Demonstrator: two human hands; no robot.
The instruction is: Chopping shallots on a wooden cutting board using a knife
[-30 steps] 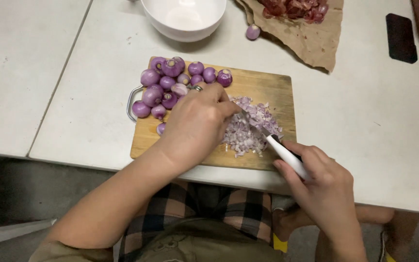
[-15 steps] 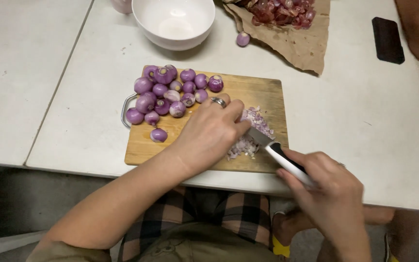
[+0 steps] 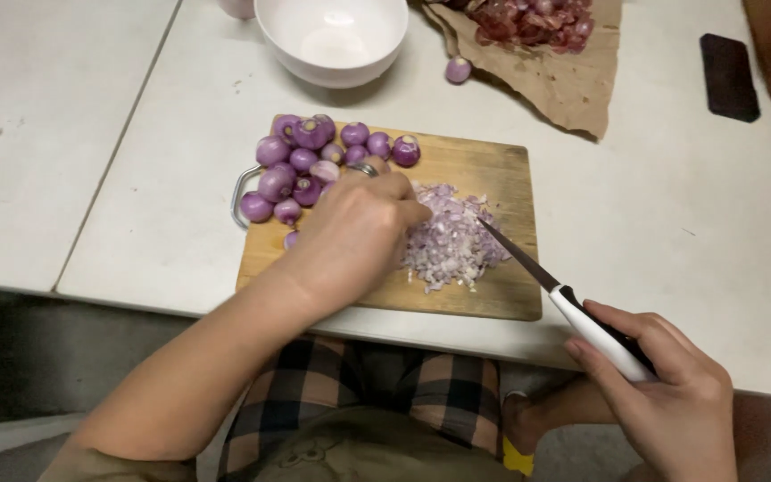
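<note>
Lifted off the chopped shallots (image 3: 452,241), knife (image 3: 573,303) gripped by right hand (image 3: 662,393) above white table (image 3: 671,205).

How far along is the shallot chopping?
Done: a heap of minced shallot lies on the wooden cutting board. In hand: the left hand rests on the board beside the heap, while the right hand holds the knife, blade tip at the heap. Left: about a dozen peeled whole shallots sit at the board's far left corner, uncut.
</note>
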